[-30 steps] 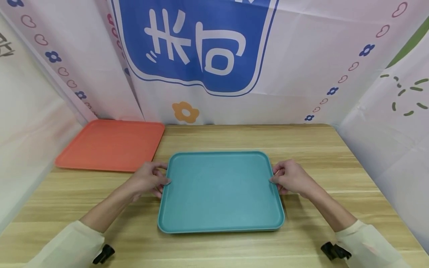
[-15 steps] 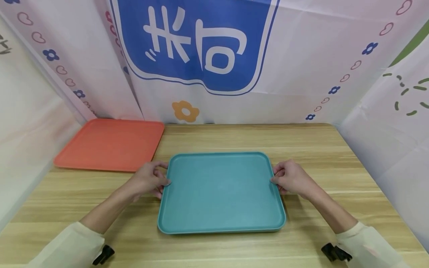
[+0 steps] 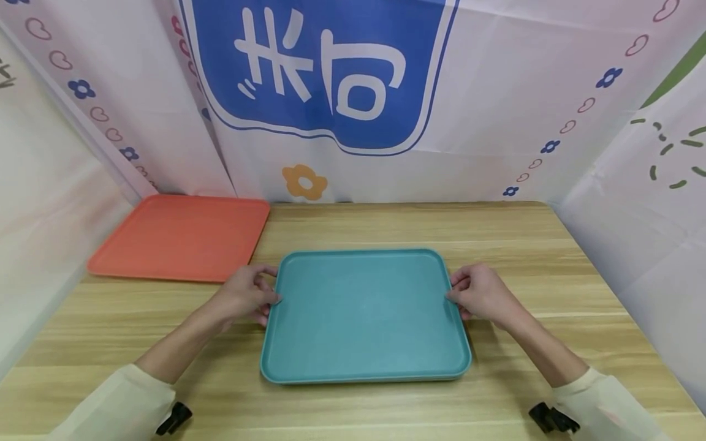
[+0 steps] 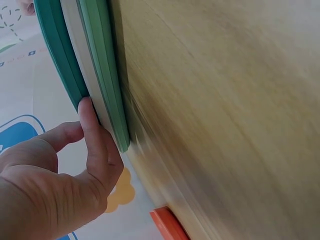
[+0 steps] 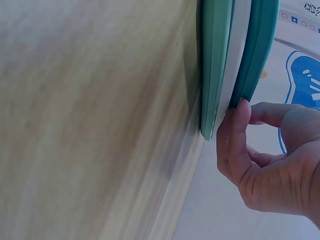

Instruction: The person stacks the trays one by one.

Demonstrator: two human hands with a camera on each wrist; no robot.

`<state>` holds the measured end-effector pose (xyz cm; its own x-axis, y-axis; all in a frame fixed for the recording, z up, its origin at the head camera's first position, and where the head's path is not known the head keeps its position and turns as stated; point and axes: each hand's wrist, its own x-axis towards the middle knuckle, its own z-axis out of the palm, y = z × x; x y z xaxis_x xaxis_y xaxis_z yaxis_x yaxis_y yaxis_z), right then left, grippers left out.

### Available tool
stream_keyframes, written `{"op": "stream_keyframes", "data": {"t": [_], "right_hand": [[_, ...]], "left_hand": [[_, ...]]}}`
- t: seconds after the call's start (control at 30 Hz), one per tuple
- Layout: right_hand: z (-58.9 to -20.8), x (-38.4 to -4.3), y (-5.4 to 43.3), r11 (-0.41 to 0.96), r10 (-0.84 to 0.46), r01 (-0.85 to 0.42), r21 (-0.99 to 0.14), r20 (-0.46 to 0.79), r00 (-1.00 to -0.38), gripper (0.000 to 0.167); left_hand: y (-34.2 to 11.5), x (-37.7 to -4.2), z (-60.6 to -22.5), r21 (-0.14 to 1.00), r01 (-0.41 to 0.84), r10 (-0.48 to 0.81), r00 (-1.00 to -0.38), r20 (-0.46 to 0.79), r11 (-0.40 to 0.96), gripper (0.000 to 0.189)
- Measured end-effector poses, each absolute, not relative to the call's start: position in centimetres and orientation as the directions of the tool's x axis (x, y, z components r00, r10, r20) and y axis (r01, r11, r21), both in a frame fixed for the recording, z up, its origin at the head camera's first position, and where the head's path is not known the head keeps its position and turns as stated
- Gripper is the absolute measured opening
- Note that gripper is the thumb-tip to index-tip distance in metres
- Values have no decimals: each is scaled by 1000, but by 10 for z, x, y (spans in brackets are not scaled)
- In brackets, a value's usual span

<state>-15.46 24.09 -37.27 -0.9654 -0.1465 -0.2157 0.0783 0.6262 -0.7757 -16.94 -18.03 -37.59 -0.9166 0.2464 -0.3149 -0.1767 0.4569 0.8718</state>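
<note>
A teal rectangular tray (image 3: 364, 315) lies level in front of me, with nothing on it. My left hand (image 3: 242, 297) pinches its left edge, thumb on the rim and fingers below. On the opposite edge my right hand (image 3: 481, 295) has the same pinch. Both wrist views show the teal tray's side (image 4: 57, 50) above a pale band (image 4: 82, 55) and a light green tray (image 4: 104, 75) at the bottom. Whether that band is another tray or a gap, I cannot tell. Fingertips of the right hand (image 5: 280, 160) touch the underside of the teal rim (image 5: 260, 50).
An orange-red tray (image 3: 182, 239) lies at the back left of the wood-grain table (image 3: 419, 226), close to my left hand. White printed cloth (image 3: 485, 122) hangs behind the table and along both sides. Black clips (image 3: 553, 418) sit by both sleeves.
</note>
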Motion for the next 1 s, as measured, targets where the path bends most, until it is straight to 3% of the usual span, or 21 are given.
{"op": "stream_keyframes", "data": {"t": [1.0], "right_hand": [[-376,-152,240,631,-137,46,-774,-170,-976,17]], "left_hand": [[-177,-170,-376,848,-118,239,-931,-275,516,53]]}}
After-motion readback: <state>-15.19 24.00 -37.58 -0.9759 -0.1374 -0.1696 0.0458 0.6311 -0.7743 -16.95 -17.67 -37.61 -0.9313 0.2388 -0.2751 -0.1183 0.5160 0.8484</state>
